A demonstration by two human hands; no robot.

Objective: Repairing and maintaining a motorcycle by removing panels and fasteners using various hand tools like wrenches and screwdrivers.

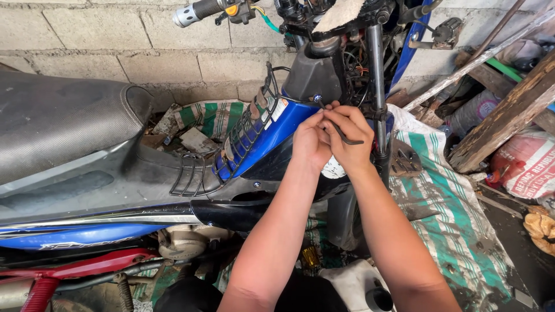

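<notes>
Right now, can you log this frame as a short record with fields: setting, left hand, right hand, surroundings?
setting: motorcycle parked beside a block wall
left hand: fingertips at a bolt on the blue fairing
right hand: holds a bent hex key reaching to that bolt
surroundings: wire basket, black seat, striped tarp, wooden planks

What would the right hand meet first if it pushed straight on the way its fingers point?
The right hand points up-left along the hex key toward the bolt on the blue panel, so it would probably meet that bolt and panel first, though depth is hard to judge. The left hand sits alongside.
</notes>
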